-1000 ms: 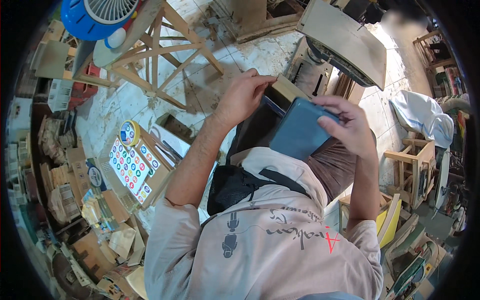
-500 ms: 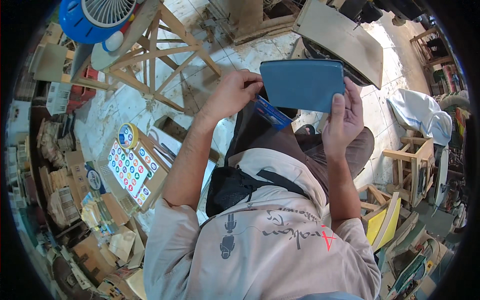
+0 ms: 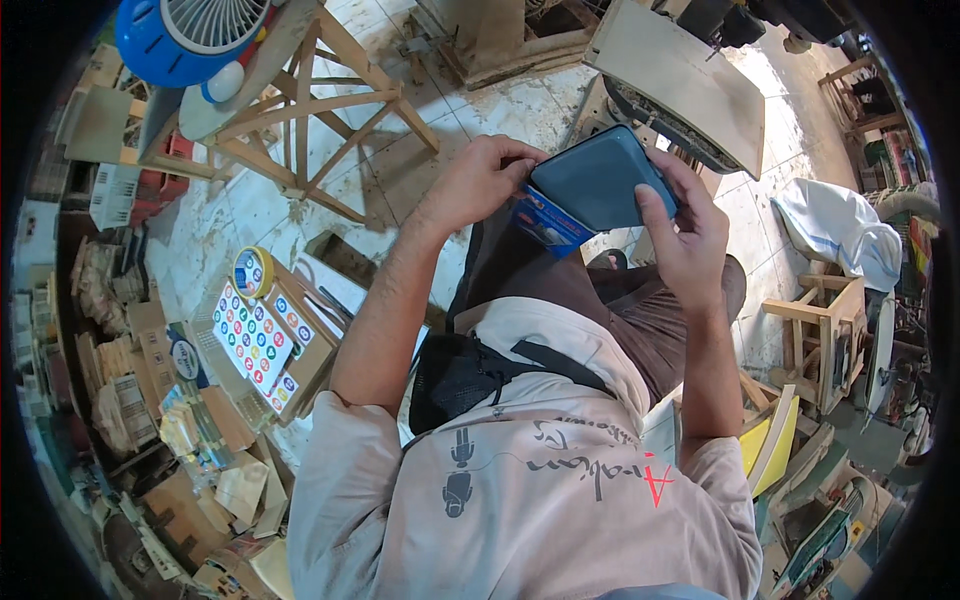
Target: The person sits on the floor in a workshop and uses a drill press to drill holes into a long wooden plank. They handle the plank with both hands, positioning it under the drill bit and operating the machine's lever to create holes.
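Observation:
My right hand (image 3: 690,220) grips a flat, blue-grey rectangular case (image 3: 592,180) by its right side, thumb on the face and fingers along the edge. The case has rounded corners and is tilted above my lap. At its left edge my left hand (image 3: 490,180) is closed in a pinch. Just below those fingertips hangs a blue printed packet (image 3: 548,222), its top partly hidden by the case. Whether the left fingers also touch the case I cannot tell.
A wooden stand (image 3: 300,120) bears a blue fan (image 3: 195,35) at the far left. Yellow tape (image 3: 253,272) and a sticker sheet (image 3: 243,335) lie left of my arm. At right are a small wooden stool (image 3: 820,320) and a white sack (image 3: 835,225). A tilted board (image 3: 690,80) stands ahead.
The blue-grey case has turned and tilted, showing its rimmed face, and moved slightly lower. My right hand turned with it. My left hand moved slightly right with the packet.

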The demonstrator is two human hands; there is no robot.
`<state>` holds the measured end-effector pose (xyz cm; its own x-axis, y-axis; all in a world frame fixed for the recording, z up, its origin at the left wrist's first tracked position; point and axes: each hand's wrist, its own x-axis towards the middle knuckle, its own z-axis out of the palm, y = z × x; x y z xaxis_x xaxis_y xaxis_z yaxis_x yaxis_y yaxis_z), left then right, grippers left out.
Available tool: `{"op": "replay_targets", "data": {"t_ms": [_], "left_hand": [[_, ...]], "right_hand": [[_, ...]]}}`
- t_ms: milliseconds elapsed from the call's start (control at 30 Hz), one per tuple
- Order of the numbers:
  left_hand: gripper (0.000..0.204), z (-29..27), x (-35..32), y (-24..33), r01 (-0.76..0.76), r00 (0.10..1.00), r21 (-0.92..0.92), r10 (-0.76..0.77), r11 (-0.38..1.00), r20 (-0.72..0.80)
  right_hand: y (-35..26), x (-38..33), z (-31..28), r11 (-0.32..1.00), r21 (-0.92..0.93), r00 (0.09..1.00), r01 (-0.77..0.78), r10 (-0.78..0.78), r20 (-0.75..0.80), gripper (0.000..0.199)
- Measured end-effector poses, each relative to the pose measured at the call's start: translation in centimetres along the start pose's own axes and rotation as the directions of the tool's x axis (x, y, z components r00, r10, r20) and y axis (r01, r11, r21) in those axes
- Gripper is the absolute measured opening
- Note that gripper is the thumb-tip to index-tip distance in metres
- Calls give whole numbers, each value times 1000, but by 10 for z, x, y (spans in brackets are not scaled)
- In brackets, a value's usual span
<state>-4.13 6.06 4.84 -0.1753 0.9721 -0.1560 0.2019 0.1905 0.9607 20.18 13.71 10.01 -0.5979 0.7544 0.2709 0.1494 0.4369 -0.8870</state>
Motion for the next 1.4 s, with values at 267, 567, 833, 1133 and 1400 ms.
{"op": "replay_targets", "data": {"t_ms": [267, 567, 833, 1133, 1400], "left_hand": [[23, 9, 8, -5, -47, 998, 21, 48, 999, -29], [22, 19, 12, -27, -71, 992, -112, 58, 991, -112], [25, 32, 16, -44, -33, 991, -150, 13, 988, -135], [32, 37, 19, -33, -52, 998, -117, 49, 992, -32], [49, 38, 2, 2, -99, 995, -35, 100, 994, 13]], "right_hand": [[3, 13, 19, 964, -231, 955, 135, -64, 290, 33], [40, 2, 36, 922, -313, 947, 230, -138, 289, 34], [93, -13, 52, 889, -392, 961, 237, -155, 231, 37], [105, -27, 66, 919, -302, 956, 255, -287, -67, 64], [85, -42, 37, 985, -127, 992, 121, -123, -6, 54]]}}
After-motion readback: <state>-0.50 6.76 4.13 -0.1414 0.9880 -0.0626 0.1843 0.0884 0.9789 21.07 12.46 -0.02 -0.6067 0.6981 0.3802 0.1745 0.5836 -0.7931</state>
